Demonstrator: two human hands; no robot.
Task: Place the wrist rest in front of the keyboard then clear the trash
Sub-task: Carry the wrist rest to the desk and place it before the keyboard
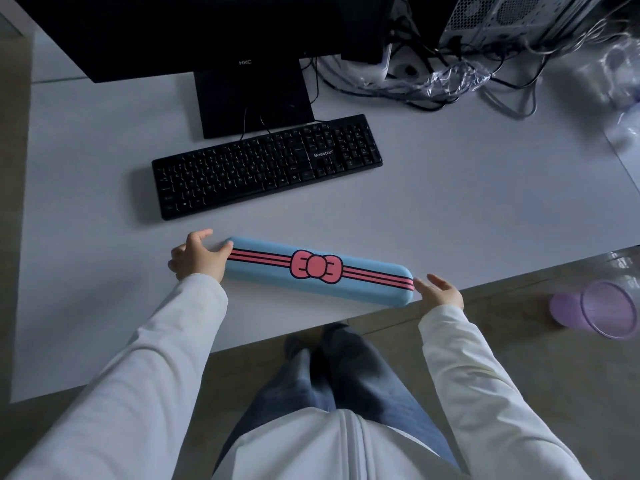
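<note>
A long blue wrist rest (367,278) with pink stripes and a pink bow lies on the white desk (450,209), near its front edge and a little apart from the black keyboard (266,166). My left hand (199,256) cups the rest's left end, fingers curled against it. My right hand (440,292) lies flat against its right end with the fingers spread. Crumpled clear plastic wrap (450,79) lies at the back of the desk among cables. More clear plastic (623,133) sits at the desk's right edge.
A black monitor (194,29) on a stand (254,98) rises behind the keyboard. A computer case (512,19) and tangled cables (415,95) fill the back right. A purple bin (595,308) stands on the floor to the right.
</note>
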